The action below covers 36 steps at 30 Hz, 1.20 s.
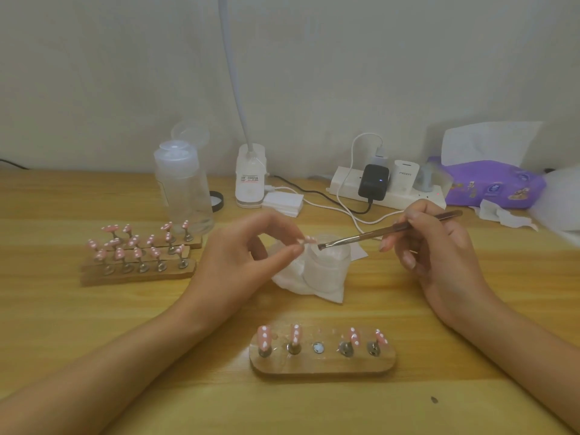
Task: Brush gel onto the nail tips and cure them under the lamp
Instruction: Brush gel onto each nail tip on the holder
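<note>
- Left grip (241, 255) pinches one pink nail tip (309, 239) between thumb and forefinger, raised off the table (94, 356) over the left rim of the jar (326, 265).
- Right grip (439, 246) holds a brush (389, 229) pen-fashion, fingers curled round the handle. The bristles sit just beside the held tip, above the jar mouth. Whether they touch it cannot be told.
- Centre: the jar is frosted, open, and stands upright on a crumpled white wipe (292, 281).
- Front: a wooden holder (323, 367) lies nearest the person. It carries four pink, white-dotted tips on stands, two on either side of a bare metal disc (318, 346).
- Left: three wooden strips (138, 274) lie close together, one behind another, stocked with more pink dotted tips.
- Surface: light wood grain, with a small dark mark (434, 399) near the front right.
- Rear of the table, left to right: a clear bottle (183, 186) with its flip lid raised; a black lid (216, 200); a white lamp (250, 177) whose neck rises out of view; a stack of white pads (284, 202); a power strip (345, 183) with plugs and cables; a purple tissue pack (496, 183).
- Room: a plain pale wall (345, 73) stands directly behind the table.
</note>
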Each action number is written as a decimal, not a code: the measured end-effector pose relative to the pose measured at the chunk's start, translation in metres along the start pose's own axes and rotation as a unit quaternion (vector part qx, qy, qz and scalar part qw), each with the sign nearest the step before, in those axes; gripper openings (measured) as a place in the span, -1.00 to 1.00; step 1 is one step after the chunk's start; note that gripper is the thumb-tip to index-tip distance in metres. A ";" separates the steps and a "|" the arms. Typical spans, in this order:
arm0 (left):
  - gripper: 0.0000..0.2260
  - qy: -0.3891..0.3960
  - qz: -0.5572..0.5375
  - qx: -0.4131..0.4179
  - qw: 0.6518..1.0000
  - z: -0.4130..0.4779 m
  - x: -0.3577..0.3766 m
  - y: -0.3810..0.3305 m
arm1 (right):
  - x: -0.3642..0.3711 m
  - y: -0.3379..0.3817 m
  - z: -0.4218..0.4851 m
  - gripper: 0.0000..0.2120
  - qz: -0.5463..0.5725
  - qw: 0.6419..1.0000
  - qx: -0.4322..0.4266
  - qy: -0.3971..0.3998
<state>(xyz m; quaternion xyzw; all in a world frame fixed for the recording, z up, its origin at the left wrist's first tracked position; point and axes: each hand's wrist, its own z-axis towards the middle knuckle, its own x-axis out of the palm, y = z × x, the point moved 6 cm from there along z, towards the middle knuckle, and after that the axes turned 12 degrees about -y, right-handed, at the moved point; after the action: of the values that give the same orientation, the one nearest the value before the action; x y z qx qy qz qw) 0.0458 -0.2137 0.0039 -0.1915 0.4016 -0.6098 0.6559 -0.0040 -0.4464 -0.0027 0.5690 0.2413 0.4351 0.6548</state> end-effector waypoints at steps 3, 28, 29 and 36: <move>-0.96 -0.061 -0.038 -0.028 0.997 0.007 -0.013 -0.004 | -0.003 0.000 0.000 -0.70 0.012 1.000 0.009 -0.015; -0.91 0.136 0.120 -0.044 0.982 -0.057 0.011 -0.038 | -0.002 -0.006 0.005 -0.62 0.015 0.999 0.036 -0.014; -0.91 0.135 0.119 -0.055 0.982 -0.057 0.011 -0.036 | -0.002 -0.006 0.005 -0.63 0.014 0.999 0.036 -0.012; -0.52 0.193 0.215 -0.031 0.957 -0.064 0.010 -0.030 | -0.004 -0.006 0.005 -0.66 0.010 0.999 0.038 -0.014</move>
<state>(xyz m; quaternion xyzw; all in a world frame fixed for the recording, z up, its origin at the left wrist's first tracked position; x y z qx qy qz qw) -0.0227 -0.2136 -0.0155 0.0006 0.5714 -0.4668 0.6750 -0.0001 -0.4518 -0.0077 0.6014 0.2428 0.4244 0.6318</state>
